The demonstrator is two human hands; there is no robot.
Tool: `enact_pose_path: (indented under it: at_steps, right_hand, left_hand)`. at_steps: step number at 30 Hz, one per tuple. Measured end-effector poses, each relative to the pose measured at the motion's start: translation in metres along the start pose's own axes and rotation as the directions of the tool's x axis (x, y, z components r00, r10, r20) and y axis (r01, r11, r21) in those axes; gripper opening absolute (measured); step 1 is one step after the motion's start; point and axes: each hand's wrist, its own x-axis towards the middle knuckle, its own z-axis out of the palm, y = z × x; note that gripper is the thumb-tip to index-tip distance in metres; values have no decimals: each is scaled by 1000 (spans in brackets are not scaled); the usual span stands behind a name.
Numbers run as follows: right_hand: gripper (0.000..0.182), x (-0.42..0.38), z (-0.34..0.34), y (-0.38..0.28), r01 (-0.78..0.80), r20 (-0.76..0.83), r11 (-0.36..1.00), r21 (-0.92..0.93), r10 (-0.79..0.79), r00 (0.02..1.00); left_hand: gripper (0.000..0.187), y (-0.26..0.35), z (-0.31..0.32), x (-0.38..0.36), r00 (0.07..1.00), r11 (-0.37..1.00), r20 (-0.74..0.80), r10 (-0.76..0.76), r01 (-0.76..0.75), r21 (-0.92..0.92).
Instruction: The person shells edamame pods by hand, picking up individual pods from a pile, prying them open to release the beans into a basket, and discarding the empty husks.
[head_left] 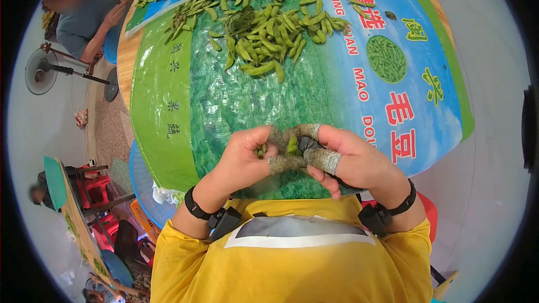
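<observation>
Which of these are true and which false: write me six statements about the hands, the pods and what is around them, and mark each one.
1. The hands, left and right, are close together. True.
2. The left hand's fingertips are bare. False: they are wrapped.
3. A green pod shows between the hands. True.
4. The pod pile lies between the hands and the yellow shirt. False: it lies beyond the hands, on the printed sheet.
5. A black band circles the left wrist. True.
6. The fan stands right of the table. False: it stands left.
</observation>
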Motion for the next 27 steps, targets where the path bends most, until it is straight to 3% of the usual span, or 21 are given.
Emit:
enact_pose_path:
  at_steps: [1,2,4,11,13,14,15,16,17,19,20,22,23,24,25,26,27]
  right_hand:
    - [29,-1,1,-1,-13,5,994,-106,14,1000]
    - [29,-2,2,-2,-10,3,995,-104,10,1000]
    - [28,-3,3,-4,11,-40,985,-171,-18,999]
    - [28,-2,6,-2,39,-117,983,-177,-60,991]
    - [28,-1,3,0,50,-109,985,-167,-69,992]
    - [28,0,2,1,50,-109,984,-169,-69,992]
    - [27,1,0,2,79,-73,989,-124,-88,993]
    - [26,2,-2,4,105,-39,991,-78,-109,993]
    - [26,3,-4,9,104,-39,991,-79,-107,993]
    - [25,3,-7,18,115,18,982,150,-119,993]
    - [25,3,-8,19,111,20,983,149,-115,993]
    - [24,1,-8,23,102,-51,989,109,-97,994]
    - [24,2,-7,22,98,-52,989,110,-93,994]
    - [21,3,-6,21,104,-147,995,4,-102,984]
    - [18,3,-4,19,99,-240,990,-103,-121,963]
    - [18,6,-4,21,100,-245,989,-105,-123,962]
    - [16,12,-5,26,121,-264,985,-122,-149,953]
  left_hand:
    - [27,4,-2,0,1000,972,-4,15,-14,234]
    - [27,4,-1,0,1000,972,-1,17,-16,236]
    - [26,6,2,0,987,828,-3,163,-135,545]
    - [18,-6,19,0,951,783,-116,286,-162,601]
    - [13,-7,19,1,963,936,-166,215,-154,318]
    - [13,-7,16,-1,962,935,-167,216,-155,318]
    - [12,-6,10,-5,978,936,-109,-180,136,-325]
    - [11,-6,7,-7,878,471,174,-445,395,-789]
    - [11,-4,6,-7,879,470,173,-445,394,-790]
    - [9,-3,6,-5,871,18,446,-203,459,-888]
    - [9,-5,8,-6,872,15,445,-204,457,-889]
    - [10,-9,13,-10,874,511,260,-411,457,-728]
    - [10,-9,16,-9,873,508,261,-412,458,-729]
    - [14,-10,18,-7,947,817,146,-288,322,-478]
    - [18,-10,20,-6,989,982,88,-116,128,-142]
    - [18,-10,20,-5,990,982,91,-112,124,-143]
    - [20,-10,21,-4,997,999,76,-21,24,-40]
